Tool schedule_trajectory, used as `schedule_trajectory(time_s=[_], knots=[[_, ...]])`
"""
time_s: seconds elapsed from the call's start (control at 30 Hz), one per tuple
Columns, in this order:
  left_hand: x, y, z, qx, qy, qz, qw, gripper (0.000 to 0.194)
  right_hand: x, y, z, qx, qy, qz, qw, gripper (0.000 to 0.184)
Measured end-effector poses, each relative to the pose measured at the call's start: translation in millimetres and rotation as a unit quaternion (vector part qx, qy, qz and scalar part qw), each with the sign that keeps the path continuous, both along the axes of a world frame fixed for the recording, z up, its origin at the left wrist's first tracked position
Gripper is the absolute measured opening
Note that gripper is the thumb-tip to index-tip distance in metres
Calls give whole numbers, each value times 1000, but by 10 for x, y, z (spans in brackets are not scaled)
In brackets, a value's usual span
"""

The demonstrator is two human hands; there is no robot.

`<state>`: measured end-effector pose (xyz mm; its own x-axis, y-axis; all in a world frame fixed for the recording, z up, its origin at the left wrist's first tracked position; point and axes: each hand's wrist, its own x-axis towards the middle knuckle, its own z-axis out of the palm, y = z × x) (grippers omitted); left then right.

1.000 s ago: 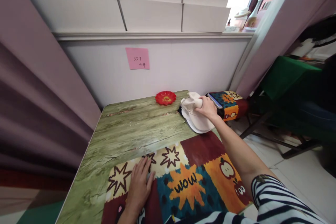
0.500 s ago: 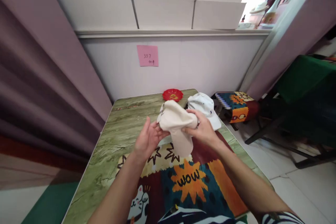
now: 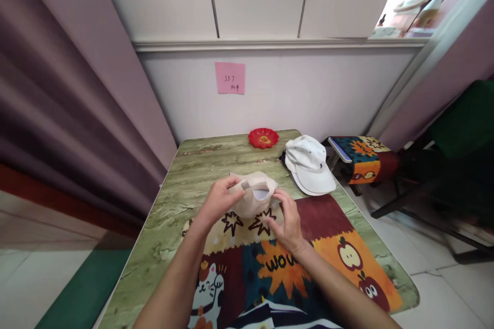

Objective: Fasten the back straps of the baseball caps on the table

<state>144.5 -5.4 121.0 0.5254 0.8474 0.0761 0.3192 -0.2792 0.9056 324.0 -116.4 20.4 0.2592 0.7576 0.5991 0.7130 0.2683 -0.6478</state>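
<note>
A cream baseball cap [image 3: 250,207] is held over the patterned mat [image 3: 270,267], its back opening and strap facing me. My left hand [image 3: 217,200] pinches the left side of the opening near the strap. At the right side of the opening, the fingers of my right hand [image 3: 288,222] hold the rim, with the thumb lower and apart from them. The cap's brim is hidden behind its crown. A white cap [image 3: 309,167] with a small dark emblem lies to the right, over something dark, probably another cap.
A red scalloped dish [image 3: 263,138] stands at the back of the wood-patterned table [image 3: 165,221]. A pink note [image 3: 230,78] sticks to the wall. Right of the table, a stool with a patterned cover [image 3: 365,157] bears a phone-like object [image 3: 340,150]. A purple curtain [image 3: 96,87] hangs at left.
My right hand has taken the cream cap from on top of the white cap to the table's middle. My left hand has left the mat and gripped it. The cap has been turned, its back toward me.
</note>
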Motion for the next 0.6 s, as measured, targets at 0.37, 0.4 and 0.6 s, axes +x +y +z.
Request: schedule_trajectory(time_s=[0.37, 0.4, 0.6], knots=[[-55, -121, -84, 117, 48, -18, 992, 21, 0, 468, 722, -125, -5, 123, 985, 20], [-64, -125, -99, 148, 61, -9, 987, 19, -23, 501, 707, -133, 6, 131, 982, 20], [-81, -253, -178, 338, 155, 145, 917, 20, -123, 592, 631, -103, 101, 136, 980, 19]])
